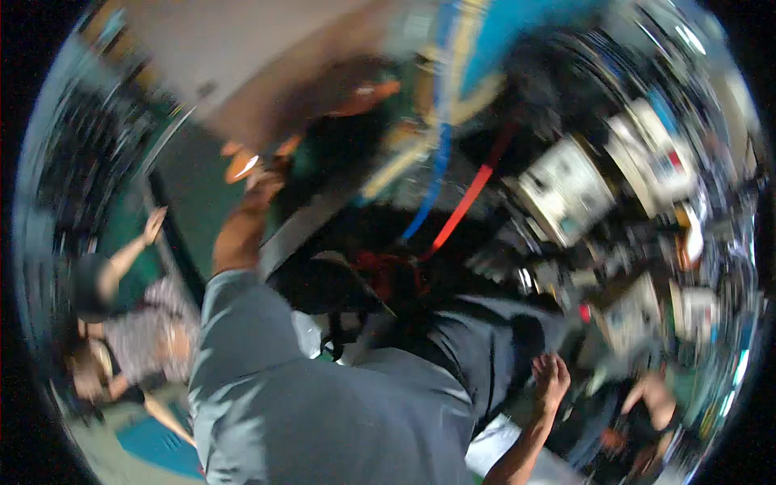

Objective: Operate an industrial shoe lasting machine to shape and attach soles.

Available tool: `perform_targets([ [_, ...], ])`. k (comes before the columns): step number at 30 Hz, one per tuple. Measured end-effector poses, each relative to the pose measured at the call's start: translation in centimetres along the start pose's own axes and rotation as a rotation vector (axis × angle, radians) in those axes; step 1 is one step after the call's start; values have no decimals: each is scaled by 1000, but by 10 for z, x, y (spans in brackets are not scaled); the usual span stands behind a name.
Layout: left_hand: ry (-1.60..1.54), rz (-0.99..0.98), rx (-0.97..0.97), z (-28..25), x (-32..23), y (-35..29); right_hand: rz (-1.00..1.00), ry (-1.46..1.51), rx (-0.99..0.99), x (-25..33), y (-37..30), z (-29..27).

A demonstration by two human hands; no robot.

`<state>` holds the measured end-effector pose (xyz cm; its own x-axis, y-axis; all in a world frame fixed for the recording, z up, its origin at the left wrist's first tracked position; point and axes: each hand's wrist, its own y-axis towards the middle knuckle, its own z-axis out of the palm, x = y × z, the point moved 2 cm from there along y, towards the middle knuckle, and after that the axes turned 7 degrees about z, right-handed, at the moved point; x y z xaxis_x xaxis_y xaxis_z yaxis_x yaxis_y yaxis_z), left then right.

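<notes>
My left arm reaches forward and up from a grey sleeve. My left hand is smeared by motion, and its fingers cannot be made out. It is right beside a blurred orange piece; whether it grips that piece is unclear. Beyond it spreads a large, blurred brown shape. Down at my right side, my right hand hangs with loosely bent fingers and nothing visible in it. It is nearest to my dark trousers.
A blue strap and a red strap run down ahead of me. Pale boxy items crowd the right side. One person is at the left, another at the lower right. A dark green surface lies ahead left.
</notes>
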<state>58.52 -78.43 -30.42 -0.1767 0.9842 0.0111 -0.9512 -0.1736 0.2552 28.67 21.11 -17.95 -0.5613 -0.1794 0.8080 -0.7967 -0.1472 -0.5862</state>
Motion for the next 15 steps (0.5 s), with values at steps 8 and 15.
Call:
perform_targets([
  [8, 1005, -801, -113, -104, 261, 138, 47, -86, -650, -142, -179, -73],
  [15, 1775, -893, 436, 60, 753, 181, 848, -357, -1384, -393, -455, -79],
])
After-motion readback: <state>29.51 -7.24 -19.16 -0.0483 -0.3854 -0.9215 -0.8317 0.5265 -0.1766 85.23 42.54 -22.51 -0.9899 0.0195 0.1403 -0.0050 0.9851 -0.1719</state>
